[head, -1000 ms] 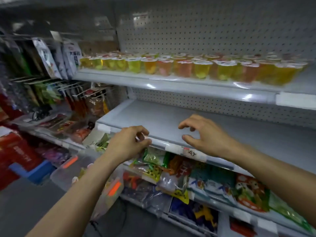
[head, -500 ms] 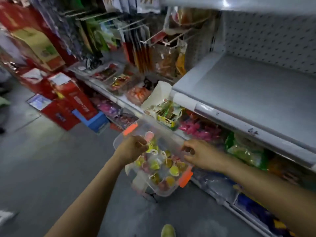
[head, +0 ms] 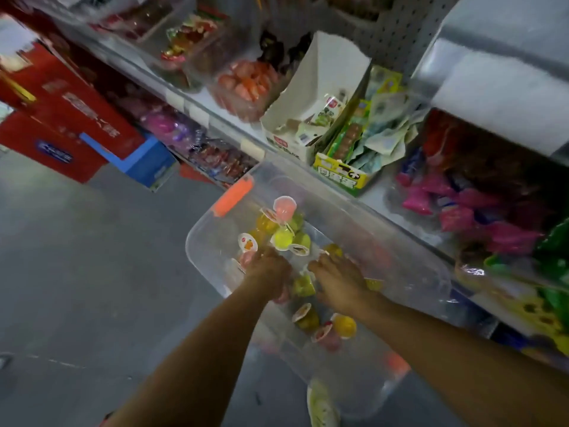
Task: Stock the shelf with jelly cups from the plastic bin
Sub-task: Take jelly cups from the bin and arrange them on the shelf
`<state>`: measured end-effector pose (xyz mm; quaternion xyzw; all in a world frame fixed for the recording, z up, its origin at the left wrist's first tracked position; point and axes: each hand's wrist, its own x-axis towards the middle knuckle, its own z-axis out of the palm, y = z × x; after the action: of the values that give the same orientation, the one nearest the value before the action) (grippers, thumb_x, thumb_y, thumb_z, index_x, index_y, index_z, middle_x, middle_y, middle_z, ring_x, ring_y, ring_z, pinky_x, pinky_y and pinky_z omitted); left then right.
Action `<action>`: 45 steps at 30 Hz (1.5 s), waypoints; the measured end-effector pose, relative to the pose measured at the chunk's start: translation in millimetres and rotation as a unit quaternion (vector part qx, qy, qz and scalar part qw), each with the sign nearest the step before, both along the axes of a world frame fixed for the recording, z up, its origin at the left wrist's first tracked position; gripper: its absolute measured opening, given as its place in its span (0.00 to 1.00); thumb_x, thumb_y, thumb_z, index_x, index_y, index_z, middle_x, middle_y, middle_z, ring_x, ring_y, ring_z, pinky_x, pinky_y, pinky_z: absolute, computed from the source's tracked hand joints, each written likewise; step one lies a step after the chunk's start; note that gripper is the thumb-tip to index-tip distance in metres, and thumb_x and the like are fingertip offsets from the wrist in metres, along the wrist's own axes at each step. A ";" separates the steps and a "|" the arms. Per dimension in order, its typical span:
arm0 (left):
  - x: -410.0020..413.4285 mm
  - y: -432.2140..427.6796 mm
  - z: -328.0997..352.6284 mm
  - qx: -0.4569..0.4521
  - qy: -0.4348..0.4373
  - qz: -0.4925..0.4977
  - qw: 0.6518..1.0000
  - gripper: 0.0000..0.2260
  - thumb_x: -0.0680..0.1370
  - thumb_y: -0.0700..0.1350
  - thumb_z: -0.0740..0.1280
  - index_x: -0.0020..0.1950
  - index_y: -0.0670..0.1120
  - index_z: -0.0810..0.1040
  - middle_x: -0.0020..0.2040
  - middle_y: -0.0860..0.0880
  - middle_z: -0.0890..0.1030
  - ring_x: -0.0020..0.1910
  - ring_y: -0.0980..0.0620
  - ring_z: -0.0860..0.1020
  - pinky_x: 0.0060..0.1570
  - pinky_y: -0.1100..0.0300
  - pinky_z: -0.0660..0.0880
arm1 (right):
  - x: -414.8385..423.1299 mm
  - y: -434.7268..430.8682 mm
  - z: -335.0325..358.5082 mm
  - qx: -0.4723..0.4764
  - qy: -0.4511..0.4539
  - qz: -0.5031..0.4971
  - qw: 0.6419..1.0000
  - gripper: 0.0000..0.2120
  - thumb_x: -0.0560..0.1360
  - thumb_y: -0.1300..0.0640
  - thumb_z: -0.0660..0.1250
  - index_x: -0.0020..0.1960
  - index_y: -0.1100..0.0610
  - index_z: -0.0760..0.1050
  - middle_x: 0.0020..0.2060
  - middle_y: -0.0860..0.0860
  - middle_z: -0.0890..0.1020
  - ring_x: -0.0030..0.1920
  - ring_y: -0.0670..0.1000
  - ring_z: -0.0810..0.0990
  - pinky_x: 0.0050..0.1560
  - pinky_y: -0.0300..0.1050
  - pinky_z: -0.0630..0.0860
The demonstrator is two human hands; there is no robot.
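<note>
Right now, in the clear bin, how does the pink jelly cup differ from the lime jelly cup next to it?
Colour: the pink jelly cup is pale pink, the lime jelly cup bright yellow-green. Place: the pink one sits at the far end by the orange latch; the lime one lies nearer the left hand. Both are small cups loose in the plastic bin.

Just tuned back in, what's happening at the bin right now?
A person is reaching into the clear plastic bin with both hands. The left hand and right hand are down among the loose jelly cups. Their fingers are over the cups, but the blur hides whether either hand has actually gripped one. The grey shelf at the upper right shows no cups on the part in view.
</note>
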<state>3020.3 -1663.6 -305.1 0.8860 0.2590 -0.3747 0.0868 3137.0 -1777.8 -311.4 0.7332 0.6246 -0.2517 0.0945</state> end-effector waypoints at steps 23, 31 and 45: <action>6.9 -25.6 28.1 -0.104 -0.137 0.148 0.974 0.34 0.71 0.56 0.74 0.69 0.41 0.65 0.65 0.40 0.72 0.67 0.40 0.69 0.67 0.47 0.64 | 13.4 -42.9 23.1 0.106 -0.029 -0.092 0.990 0.33 0.68 0.39 0.64 0.69 0.51 0.65 0.60 0.53 0.77 0.60 0.59 0.74 0.58 0.51 0.66; 7.3 -127.1 145.5 -0.123 -0.337 0.293 0.886 0.19 0.70 0.47 0.76 0.59 0.45 0.79 0.49 0.50 0.79 0.47 0.51 0.78 0.44 0.64 0.69 | 45.6 -145.5 143.6 0.186 0.162 -0.240 0.939 0.21 0.67 0.48 0.70 0.58 0.47 0.70 0.53 0.44 0.71 0.58 0.52 0.73 0.52 0.45 0.71; 97.1 -428.2 343.2 -0.176 -0.492 0.157 0.838 0.10 0.70 0.53 0.75 0.48 0.53 0.79 0.42 0.57 0.82 0.45 0.58 0.80 0.43 0.63 0.74 | 104.7 -505.8 365.5 0.310 0.122 -0.351 0.875 0.19 0.68 0.49 0.71 0.59 0.49 0.78 0.56 0.44 0.80 0.56 0.44 0.78 0.58 0.44 0.76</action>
<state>3117.4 -2091.8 38.1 0.8709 0.2474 0.0904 0.4150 3241.7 -2283.6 54.1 0.8596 0.3785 -0.1493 -0.3092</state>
